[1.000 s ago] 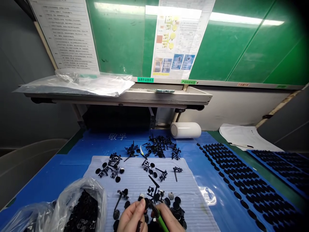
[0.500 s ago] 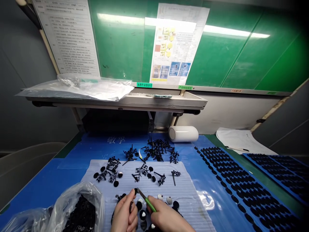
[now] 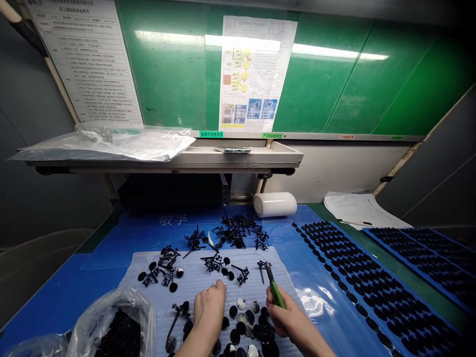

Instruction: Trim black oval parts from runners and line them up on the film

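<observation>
My right hand [image 3: 285,310] is wrapped round the green handle of a knife [image 3: 275,293]. Its dark metal tip points up and away, over a black plastic piece with a long stem [image 3: 262,272]. My left hand [image 3: 208,308] is closed above the white foam sheet [image 3: 148,297], its back towards me; what its fingers hold, if anything, is hidden. Loose round discs [image 3: 235,337], mostly black with several shiny ones, lie between and below my hands. A black branched plastic piece [image 3: 179,312] rests left of my left hand.
More black branched pieces [image 3: 238,230] are heaped at the back. A clear bag of black parts [image 3: 121,332] stands front left. Rows of black discs [image 3: 345,267] cover the right side. A white cylinder [image 3: 275,204] lies below the shelf [image 3: 238,159].
My hands have parted. The knife has moved right and forward, away from the left hand. My left hand has turned over, and the small black disc at its fingertips no longer shows. The view has shifted.
</observation>
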A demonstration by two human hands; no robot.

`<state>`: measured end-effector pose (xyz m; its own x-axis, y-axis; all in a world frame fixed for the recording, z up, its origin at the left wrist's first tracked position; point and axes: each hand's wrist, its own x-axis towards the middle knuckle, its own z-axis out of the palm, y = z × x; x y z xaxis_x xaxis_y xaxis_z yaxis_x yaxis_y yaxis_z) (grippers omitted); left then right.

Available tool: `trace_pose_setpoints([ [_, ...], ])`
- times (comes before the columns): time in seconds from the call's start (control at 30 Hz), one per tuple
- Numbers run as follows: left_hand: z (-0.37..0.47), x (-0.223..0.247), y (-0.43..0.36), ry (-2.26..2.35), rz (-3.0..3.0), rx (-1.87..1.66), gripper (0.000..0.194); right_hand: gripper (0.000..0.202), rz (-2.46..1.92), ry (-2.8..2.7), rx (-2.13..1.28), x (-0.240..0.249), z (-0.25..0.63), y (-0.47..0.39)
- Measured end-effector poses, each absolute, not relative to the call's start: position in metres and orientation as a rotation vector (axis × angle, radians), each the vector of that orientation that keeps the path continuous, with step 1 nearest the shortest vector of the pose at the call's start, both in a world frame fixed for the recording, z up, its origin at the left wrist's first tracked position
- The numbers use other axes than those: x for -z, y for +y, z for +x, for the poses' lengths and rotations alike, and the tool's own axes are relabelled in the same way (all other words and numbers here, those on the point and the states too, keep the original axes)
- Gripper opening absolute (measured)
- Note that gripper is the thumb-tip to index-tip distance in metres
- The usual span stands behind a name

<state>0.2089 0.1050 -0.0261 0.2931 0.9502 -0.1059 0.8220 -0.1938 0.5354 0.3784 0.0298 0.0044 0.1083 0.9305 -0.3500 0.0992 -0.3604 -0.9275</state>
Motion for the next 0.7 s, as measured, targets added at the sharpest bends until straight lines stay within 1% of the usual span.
trace_pose_setpoints([
  [0.17,0.213,0.025,0.109,1.607,2.213,-0.230,0.037,0.007,-1.822,-1.468,-0.708,-0.020,0.359,0.058],
  [0.27,0.211,0.022,0.109,1.616,2.228,-0.213,0.036,0.015,-1.838,-1.520,-0.584,-0.019,0.342,0.098],
  [0.4,0.204,0.021,0.109,1.603,2.155,-0.263,0.024,0.019,-1.824,-1.551,-0.602,-0.009,0.331,0.134],
  [0.5,0.196,0.022,0.111,1.559,2.036,-0.369,0.018,0.015,-1.772,-1.501,-0.648,-0.013,0.337,0.132],
  [0.6,0.194,0.023,0.110,1.464,1.875,-0.519,0.020,0.007,-1.670,-1.421,-0.739,-0.024,0.345,0.112],
  [0.63,0.196,0.023,0.108,1.427,1.806,-0.558,0.022,0.009,-1.625,-1.383,-0.783,-0.027,0.346,0.104],
  [0.7,0.204,0.021,0.102,1.355,1.639,-0.602,0.030,0.020,-1.485,-1.239,-0.909,-0.028,0.342,0.086],
])
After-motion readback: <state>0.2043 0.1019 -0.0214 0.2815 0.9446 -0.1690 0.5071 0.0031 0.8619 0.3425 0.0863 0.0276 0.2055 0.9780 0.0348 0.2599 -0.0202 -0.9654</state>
